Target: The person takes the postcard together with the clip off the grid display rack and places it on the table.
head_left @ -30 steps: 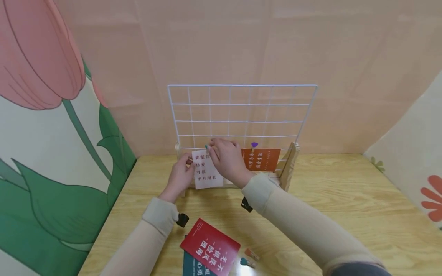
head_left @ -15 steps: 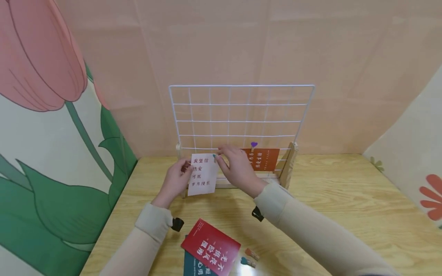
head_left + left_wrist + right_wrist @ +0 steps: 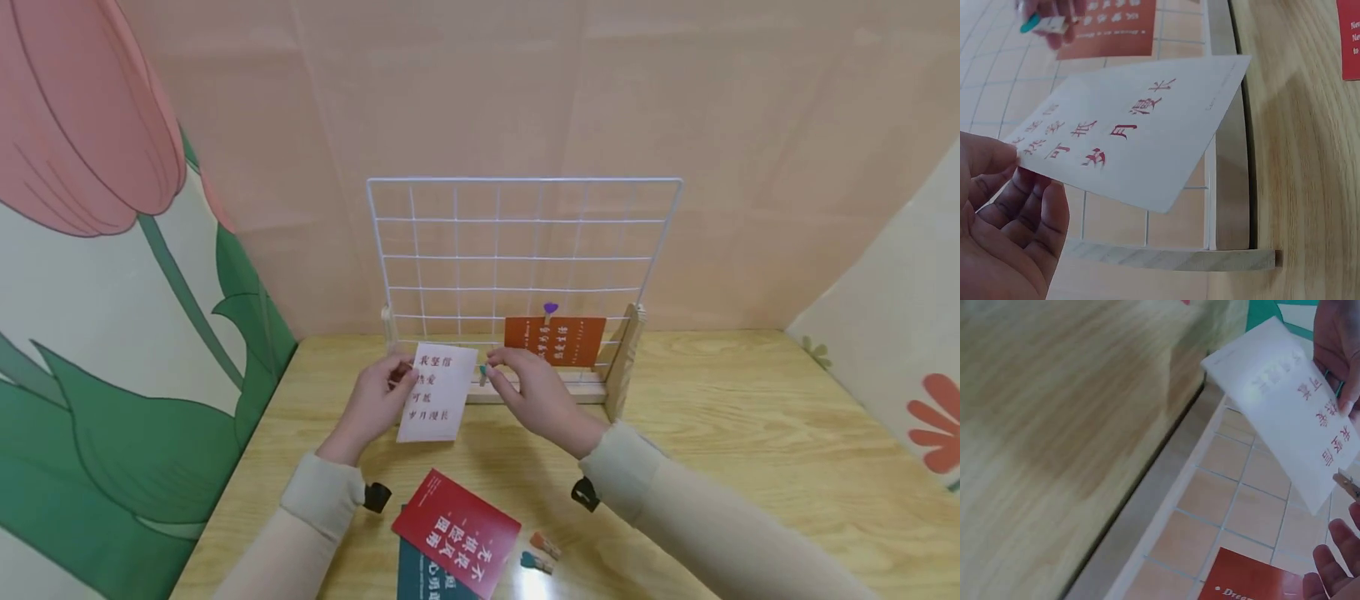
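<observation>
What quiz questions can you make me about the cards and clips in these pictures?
1. True or false: the left grip holds the white card.
2. Which colour is the heart on the clip at the top edge of the orange card? A) yellow, B) purple, C) black
3. Count: how many loose clips lie on the table beside the red card?

Key: 1. True. 2. B. 3. Two.

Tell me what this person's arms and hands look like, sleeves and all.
The left sleeve and right sleeve are plain beige, and the left cuff and right cuff are wide, greyer bands that look turned back. A small black block shows by the left cuff, another by the right. The left hand and right hand wear no gloves.
</observation>
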`<state>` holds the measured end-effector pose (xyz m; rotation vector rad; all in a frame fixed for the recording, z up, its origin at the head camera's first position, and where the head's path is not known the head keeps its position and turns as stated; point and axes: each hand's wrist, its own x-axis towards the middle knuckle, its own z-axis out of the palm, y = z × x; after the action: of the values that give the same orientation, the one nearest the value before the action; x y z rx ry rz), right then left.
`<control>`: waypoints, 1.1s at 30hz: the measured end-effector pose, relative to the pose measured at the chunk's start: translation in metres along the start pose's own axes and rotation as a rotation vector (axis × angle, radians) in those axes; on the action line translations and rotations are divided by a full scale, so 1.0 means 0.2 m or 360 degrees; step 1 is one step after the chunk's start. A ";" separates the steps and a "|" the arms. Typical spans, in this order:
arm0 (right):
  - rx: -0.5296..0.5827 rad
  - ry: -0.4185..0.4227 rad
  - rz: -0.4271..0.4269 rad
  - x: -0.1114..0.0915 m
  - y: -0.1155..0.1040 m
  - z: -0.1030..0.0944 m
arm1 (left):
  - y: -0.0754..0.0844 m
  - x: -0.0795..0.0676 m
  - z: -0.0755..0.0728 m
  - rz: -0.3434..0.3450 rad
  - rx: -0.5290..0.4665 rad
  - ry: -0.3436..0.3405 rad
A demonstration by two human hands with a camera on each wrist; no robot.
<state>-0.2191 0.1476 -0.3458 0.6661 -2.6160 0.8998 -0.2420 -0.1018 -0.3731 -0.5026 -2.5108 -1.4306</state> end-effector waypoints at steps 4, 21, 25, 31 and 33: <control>0.0023 -0.0063 0.0043 -0.05 0.02 0.00 | 0.01 -0.03 -0.01 -0.0020 -0.0009 -0.0036; -0.0032 -0.0419 -0.0081 -0.36 0.10 0.02 | -0.07 -0.16 -0.03 -0.0177 0.0024 -0.0593; -0.0031 -0.0532 -0.0158 -0.43 0.11 0.02 | -0.07 -0.21 -0.03 -0.0277 -0.0026 -0.0617; -0.0030 -0.0666 -0.0206 -0.50 0.11 0.01 | -0.08 -0.28 0.00 -0.0309 -0.0073 -0.0702; -0.0037 -0.0688 -0.0229 -0.51 0.12 0.01 | -0.09 -0.29 0.01 -0.0309 -0.0095 -0.0717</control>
<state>-0.1450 0.1965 -0.4010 1.1361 -2.8899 0.7476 -0.1948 -0.1189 -0.4081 -0.6728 -2.9419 -1.6165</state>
